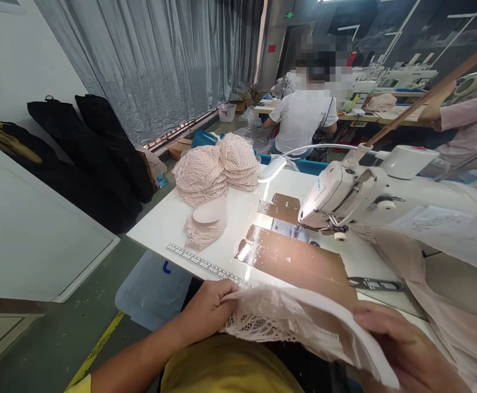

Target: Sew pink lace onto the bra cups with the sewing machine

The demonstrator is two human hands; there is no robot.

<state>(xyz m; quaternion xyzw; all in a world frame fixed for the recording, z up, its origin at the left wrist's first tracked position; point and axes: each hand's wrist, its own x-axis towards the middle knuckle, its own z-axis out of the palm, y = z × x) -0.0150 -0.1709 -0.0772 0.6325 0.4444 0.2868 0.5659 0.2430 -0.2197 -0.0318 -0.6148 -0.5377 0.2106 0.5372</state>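
- Head view showed both hands of the person low, before the near edge of a white table, with one lace piece spread between them.
- The left hand grasped the left end of the lace piece, which was pinched between thumb and fingers.
- The right hand grasped the other end, beside the thick, white, curved edge; some of its fingers were hidden.
- The lace piece was above the lap, apart from the needle area, and its open net was turned to the lower side.
- A sewing machine stood at the right part of the table, and a light shone near its needle.
- Between the hands and the needle lay a brown sheet, with small scissors at its right end.
- A ruler strip ran along the left front edge.
- Farther back were two touching stacks of lace cups; one single cup lay just before them.
- Beyond the table, a co-worker in a white shirt sat with the back turned.
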